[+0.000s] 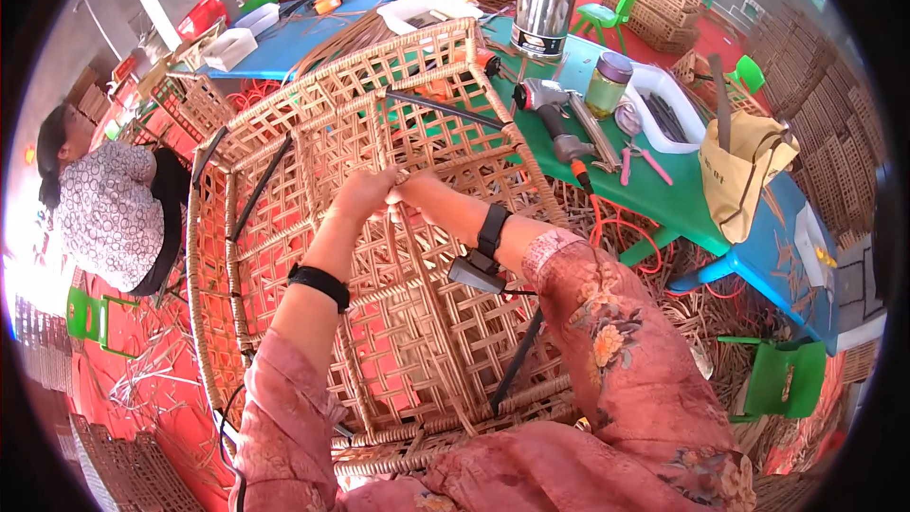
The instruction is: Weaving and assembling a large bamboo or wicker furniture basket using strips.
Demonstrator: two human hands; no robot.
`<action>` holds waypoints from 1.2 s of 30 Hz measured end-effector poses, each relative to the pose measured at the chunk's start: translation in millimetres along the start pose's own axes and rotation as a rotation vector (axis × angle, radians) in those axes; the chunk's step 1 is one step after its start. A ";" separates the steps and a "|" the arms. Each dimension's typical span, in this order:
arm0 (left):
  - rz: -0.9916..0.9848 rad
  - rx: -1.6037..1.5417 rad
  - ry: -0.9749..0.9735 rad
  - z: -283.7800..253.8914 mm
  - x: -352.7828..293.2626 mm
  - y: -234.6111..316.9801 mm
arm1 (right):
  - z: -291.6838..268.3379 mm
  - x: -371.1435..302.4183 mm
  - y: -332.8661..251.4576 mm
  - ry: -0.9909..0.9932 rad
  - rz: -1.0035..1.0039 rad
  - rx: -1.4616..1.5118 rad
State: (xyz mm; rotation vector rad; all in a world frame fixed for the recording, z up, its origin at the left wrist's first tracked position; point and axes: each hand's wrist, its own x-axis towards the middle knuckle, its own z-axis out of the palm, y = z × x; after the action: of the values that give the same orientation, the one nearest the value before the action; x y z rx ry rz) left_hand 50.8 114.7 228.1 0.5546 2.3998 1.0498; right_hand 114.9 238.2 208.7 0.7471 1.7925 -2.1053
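A large wicker basket frame (275, 270), woven of tan rattan in an open lattice with wrapped rims, lies tilted across my lap and against the table. Above its middle, my left hand (365, 195) and my right hand (422, 193) meet with fingertips touching. Both are closed in a pinch at the rattan strip (381, 144) that runs lengthwise down the centre of the weave. My fingers hide the exact spot they grip. Short black bars (261, 188) brace the basket's corners and sides.
A green table (616, 175) at the right carries a power tool (559, 128), pink-handled scissors (645, 163), a lidded jar (609, 85), a metal flask (547, 0), a white tray (697, 137) and a yellow bag (744, 175). A person (109, 199) sits at left. Rattan scraps cover the red floor (180, 370).
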 end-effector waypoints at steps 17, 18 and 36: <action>-0.375 -1.011 -0.037 13.1 -2.5 -5.3 | -23.8 16.2 -4.9 -0.231 -0.056 -0.618; -0.415 -1.038 -0.022 14.3 1.5 -8.5 | -26.0 18.7 -3.8 -0.245 -0.042 -0.593; -0.430 -1.418 0.209 47.8 18.2 -26.2 | -39.6 -16.9 -24.0 -0.108 -0.068 -0.615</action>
State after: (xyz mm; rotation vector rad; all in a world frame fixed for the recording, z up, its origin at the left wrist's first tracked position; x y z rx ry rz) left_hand 57.9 135.2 174.9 -0.5532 1.2123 2.1771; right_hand 124.5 279.4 234.0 0.3995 2.2451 -1.4482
